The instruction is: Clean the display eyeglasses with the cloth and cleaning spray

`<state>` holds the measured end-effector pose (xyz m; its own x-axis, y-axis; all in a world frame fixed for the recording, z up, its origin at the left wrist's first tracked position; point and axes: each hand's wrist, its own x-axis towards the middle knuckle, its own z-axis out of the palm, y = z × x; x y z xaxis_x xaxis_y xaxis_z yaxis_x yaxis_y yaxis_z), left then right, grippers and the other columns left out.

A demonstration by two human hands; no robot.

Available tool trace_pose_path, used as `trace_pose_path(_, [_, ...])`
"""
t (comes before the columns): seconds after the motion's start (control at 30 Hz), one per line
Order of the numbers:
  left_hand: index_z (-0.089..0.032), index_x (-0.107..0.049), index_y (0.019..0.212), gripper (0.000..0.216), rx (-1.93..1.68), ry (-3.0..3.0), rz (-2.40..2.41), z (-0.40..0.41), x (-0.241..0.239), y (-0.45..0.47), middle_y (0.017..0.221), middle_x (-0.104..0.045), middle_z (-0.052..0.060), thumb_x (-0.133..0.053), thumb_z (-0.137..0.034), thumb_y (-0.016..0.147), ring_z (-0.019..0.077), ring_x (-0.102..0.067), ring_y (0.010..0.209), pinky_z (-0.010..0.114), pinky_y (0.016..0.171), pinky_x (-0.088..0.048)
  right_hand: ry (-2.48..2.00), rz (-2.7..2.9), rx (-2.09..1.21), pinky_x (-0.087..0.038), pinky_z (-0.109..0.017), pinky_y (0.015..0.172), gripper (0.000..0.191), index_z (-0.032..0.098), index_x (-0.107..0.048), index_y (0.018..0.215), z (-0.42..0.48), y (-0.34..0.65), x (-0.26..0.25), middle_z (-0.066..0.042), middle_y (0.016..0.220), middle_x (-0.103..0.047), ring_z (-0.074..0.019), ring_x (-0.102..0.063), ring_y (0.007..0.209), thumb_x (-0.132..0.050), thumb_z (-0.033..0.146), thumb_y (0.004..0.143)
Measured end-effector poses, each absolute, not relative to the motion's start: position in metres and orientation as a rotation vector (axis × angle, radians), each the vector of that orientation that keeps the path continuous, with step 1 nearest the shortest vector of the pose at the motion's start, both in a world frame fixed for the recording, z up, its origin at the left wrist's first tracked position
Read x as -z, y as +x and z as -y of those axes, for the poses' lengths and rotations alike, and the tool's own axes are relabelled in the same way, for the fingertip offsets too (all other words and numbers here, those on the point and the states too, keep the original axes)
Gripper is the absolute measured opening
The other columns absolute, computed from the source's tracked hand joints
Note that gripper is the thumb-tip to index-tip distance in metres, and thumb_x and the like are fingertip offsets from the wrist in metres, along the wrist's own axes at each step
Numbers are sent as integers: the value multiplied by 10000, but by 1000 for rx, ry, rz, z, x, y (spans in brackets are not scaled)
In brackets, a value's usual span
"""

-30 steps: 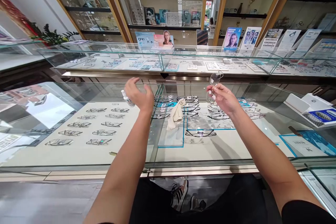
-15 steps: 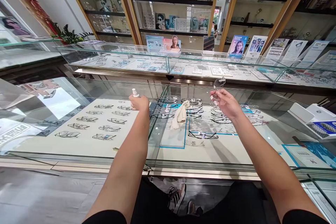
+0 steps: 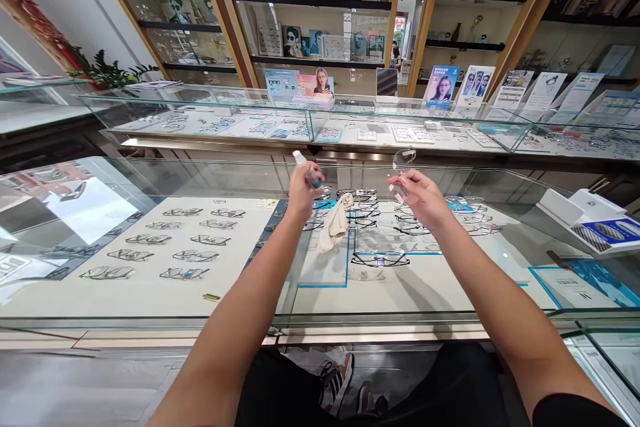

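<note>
Your left hand (image 3: pixel 301 192) is wrapped round the small bottle (image 3: pixel 315 179), white cap tilting out above it; your right hand (image 3: pixel 425 199) pinches the glasses (image 3: pixel 404 159), one lens up past the fingertips. Between your hands, slightly nearer you, the cloth (image 3: pixel 334 223) lies crumpled on the glass-topped desk (image 3: pixel 425 297).

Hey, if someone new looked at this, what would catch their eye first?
Probably what's held above the glass counter: a small white-capped bottle in the left hand and a pair of eyeglasses in the right hand. Next might be the crumpled beige cloth lying on the counter between the hands, then the rows of spectacles displayed inside it.
</note>
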<state>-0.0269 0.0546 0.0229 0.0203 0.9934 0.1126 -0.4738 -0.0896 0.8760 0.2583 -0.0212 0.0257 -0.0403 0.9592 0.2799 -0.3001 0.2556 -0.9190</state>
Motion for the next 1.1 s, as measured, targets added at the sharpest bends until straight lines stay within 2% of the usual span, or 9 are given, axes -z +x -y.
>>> trace_pose_path(0.1, [-210, -573, 802, 686, -1142, 966, -430, -24, -30, 1, 717, -498, 24, -540, -884, 921, 166, -539, 649, 227, 490, -320, -776, 1232, -1170, -537, -461, 1065, 426, 293, -686, 834, 25, 250, -24, -28, 972, -840, -246, -724, 1040, -973, 588, 723])
trace_pose_path(0.2, [-200, -549, 704, 816, -940, 969, -313, -7, -31, 12, 679, -424, 18, -470, -997, 860, 169, -496, 629, 235, 473, -302, -759, 1291, -1195, -491, -467, 1141, 425, 278, -703, 829, 30, 242, -23, -27, 934, -830, -249, -739, 1074, -959, 605, 740])
trace_pose_path(0.33, [-199, -526, 640, 843, -875, 939, -311, -5, -29, 11, 660, -393, 18, -393, -994, 888, 170, -466, 607, 243, 460, -304, -776, 1335, -1213, -479, -463, 1150, 414, 269, -713, 842, 34, 234, -19, -33, 966, -827, -249, -737, 1091, -935, 611, 771])
trace_pose_path(0.47, [-206, -512, 573, 885, -853, 994, -335, -9, -26, 11, 605, -363, 17, -354, -1032, 850, 166, -428, 558, 242, 428, -260, -790, 1386, -1212, -488, -449, 1118, 419, 265, -725, 875, 35, 231, -15, -36, 965, -818, -249, -732, 1067, -904, 636, 798])
trace_pose_path(0.67, [-195, -590, 581, 758, -916, 1329, -547, -17, -12, 16, 548, -396, 16, -608, -914, 818, 126, -377, 487, 214, 417, -151, -798, 1423, -1276, -488, -417, 1067, 385, 268, -719, 885, 38, 225, -12, -24, 949, -811, -246, -723, 1058, -889, 607, 820])
trace_pose_path(0.87, [-196, -604, 565, 699, -999, 1649, -809, -16, -9, 18, 542, -511, 57, -567, -826, 867, 138, -423, 482, 250, 430, -252, -771, 1455, -1322, -475, -403, 1040, 351, 268, -696, 889, 39, 220, -8, -17, 949, -822, -236, -724, 1035, -866, 573, 859])
trace_pose_path(1.0, [-197, -591, 568, 640, -1022, 1702, -810, -14, -11, 18, 544, -512, 60, -543, -734, 913, 152, -447, 520, 253, 475, -271, -781, 1463, -1322, -479, -398, 1025, 370, 265, -700, 894, 39, 218, -7, -20, 952, -823, -236, -723, 1040, -868, 591, 848])
trace_pose_path(1.1, [-196, -602, 590, 675, -1019, 1688, -818, -13, -12, 17, 555, -517, 56, -529, -794, 893, 149, -426, 509, 257, 480, -259, -774, 1443, -1332, -477, -396, 1032, 366, 264, -706, 884, 39, 219, -7, -20, 949, -823, -235, -721, 1043, -881, 583, 840])
